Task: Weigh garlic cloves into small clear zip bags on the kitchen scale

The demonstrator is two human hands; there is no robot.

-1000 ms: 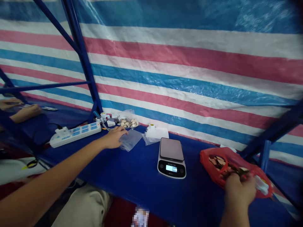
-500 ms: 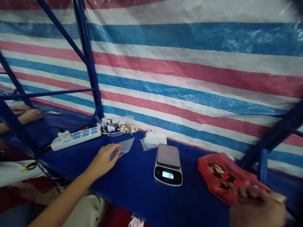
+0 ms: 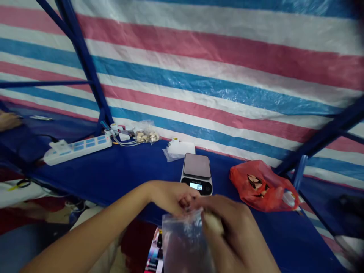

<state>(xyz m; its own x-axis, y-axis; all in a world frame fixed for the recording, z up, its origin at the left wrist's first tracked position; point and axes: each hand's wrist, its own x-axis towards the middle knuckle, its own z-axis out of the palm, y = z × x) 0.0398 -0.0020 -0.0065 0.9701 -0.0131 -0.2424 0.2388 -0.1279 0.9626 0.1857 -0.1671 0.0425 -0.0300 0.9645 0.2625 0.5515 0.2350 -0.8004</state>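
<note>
A clear plastic bag (image 3: 184,242) hangs in front of the table's near edge. At its top edge my left hand (image 3: 173,197) is closed, the fingertips pinching the film. My right hand (image 3: 236,220) meets the left one at the bag's mouth. Its fingers are curled around a pale, blurred piece (image 3: 213,223) whose kind I cannot make out. Just beyond both hands stands a digital kitchen scale (image 3: 197,167), its display lit and its platform bare. To the right lies a red plastic bag (image 3: 265,185) with pale and dark pieces in its opening.
On the left, a white power strip (image 3: 79,148) lies near cables and a clear bag of pale pieces (image 3: 147,136). White paper and clear bags (image 3: 180,149) rest behind the scale. Blue metal posts (image 3: 85,68) frame the table. Another person's hand (image 3: 8,120) is at far left.
My right hand has left the red bag, carrying a pale piece. My left hand has brought the clear bag right and toward me. Both hands now meet; the view has tilted down.
</note>
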